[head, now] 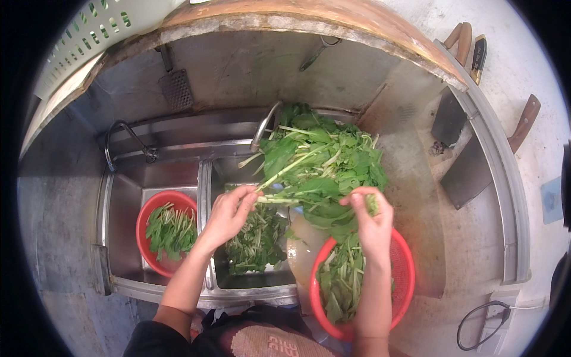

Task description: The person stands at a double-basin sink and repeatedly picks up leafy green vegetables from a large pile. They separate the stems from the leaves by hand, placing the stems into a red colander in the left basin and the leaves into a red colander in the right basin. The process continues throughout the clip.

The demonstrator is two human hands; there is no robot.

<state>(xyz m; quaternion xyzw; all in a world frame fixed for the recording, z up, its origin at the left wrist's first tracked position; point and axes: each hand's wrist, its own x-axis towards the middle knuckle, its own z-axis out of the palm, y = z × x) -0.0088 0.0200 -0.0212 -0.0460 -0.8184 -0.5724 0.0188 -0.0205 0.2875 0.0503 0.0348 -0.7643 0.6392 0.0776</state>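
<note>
My left hand point(234, 212) pinches the pale stem ends of leafy green stalks point(292, 167) above the right sink basin. To the right, my right hand point(369, 207) is closed on a bit of green leaf point(372, 204), its fingers curled over a red plastic basket point(317, 292) that holds cut greens point(341, 281). Behind both hands a large heap of leafy greens point(348, 156) lies beside the sink. Cut greens point(256, 243) also lie in the right basin. In the left basin stands a smaller red bowl point(142, 236) with cut greens point(171, 234).
Two curved metal taps point(264, 125) point(129, 127) rise at the sink's back edge. A grater point(177, 89) hangs on the back wall. Cleavers point(470, 167) and other knives point(479, 58) sit in a rack at the right. A round board point(305, 250) lies beside the right basin.
</note>
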